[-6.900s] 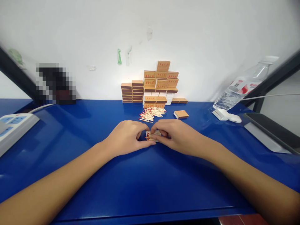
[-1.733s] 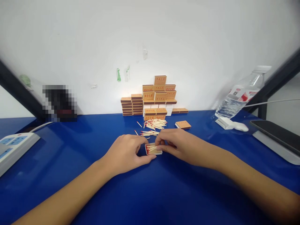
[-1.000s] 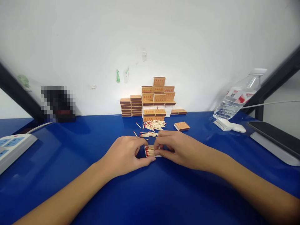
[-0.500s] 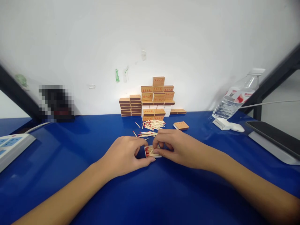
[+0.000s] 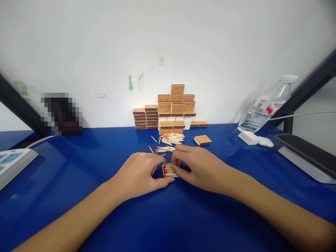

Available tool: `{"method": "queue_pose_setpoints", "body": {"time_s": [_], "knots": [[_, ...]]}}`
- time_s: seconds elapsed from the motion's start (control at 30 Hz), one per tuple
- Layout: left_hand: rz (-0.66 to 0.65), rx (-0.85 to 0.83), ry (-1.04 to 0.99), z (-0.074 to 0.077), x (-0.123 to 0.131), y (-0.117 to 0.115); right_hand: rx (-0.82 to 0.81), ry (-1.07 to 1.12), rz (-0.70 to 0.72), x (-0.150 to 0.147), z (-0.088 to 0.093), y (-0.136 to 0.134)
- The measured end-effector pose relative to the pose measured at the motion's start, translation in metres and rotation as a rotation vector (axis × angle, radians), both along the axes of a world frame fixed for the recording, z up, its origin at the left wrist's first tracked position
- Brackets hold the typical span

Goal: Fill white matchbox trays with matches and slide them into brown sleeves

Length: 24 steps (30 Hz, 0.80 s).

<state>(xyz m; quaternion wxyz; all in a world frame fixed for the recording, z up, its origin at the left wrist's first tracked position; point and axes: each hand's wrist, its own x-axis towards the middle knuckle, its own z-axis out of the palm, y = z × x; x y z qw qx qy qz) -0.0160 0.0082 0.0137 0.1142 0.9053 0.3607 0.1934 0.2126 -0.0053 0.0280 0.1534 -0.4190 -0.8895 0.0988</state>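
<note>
A small white matchbox tray (image 5: 163, 170) rests on the blue table, holding red-tipped matches (image 5: 169, 171) that lie side by side, heads to the left. My left hand (image 5: 140, 173) grips the tray's left part between thumb and index finger. Over the right part of the tray is my right hand (image 5: 195, 166), fingers curled and thumb near the index finger, touching the matches; what lies between the fingertips is hidden. Just beyond are a small group of loose matches (image 5: 164, 149) and a larger heap (image 5: 173, 138). A matchbox sleeve (image 5: 203, 140) lies to the right.
Stacked matchboxes (image 5: 177, 107) stand against the white wall, with a lower stack (image 5: 146, 118) at their left. On the right are a tilted water bottle (image 5: 265, 106), a white plug-like object (image 5: 254, 139) and a black phone-like slab (image 5: 307, 154). A power strip (image 5: 15, 162) sits left.
The slanting match in the tray now lies in line with the others. My right fingers have shifted slightly over the tray; my left hand keeps its hold. The view has tilted a little.
</note>
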Motion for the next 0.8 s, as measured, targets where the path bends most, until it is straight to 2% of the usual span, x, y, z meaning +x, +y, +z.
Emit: {"method": "queue_pose_setpoints", "body": {"time_s": [0.13, 0.3, 0.5, 0.63, 0.8], "knots": [[0.002, -0.002, -0.004, 0.000, 0.000, 0.001, 0.027, 0.035, 0.016, 0.004, -0.001, 0.005], [-0.018, 0.000, -0.026, 0.000, 0.001, -0.004, 0.129, 0.122, -0.144, 0.016, -0.015, 0.026], [-0.056, -0.022, -0.020, 0.000, 0.004, -0.007, 0.043, 0.156, -0.162, 0.016, -0.030, 0.042], [-0.015, 0.007, -0.016, -0.002, 0.002, -0.001, -0.026, 0.078, -0.160, 0.020, -0.025, 0.041], [0.058, 0.035, -0.010, -0.006, -0.001, 0.005, -0.046, -0.045, -0.198, 0.031, -0.010, 0.037]]}}
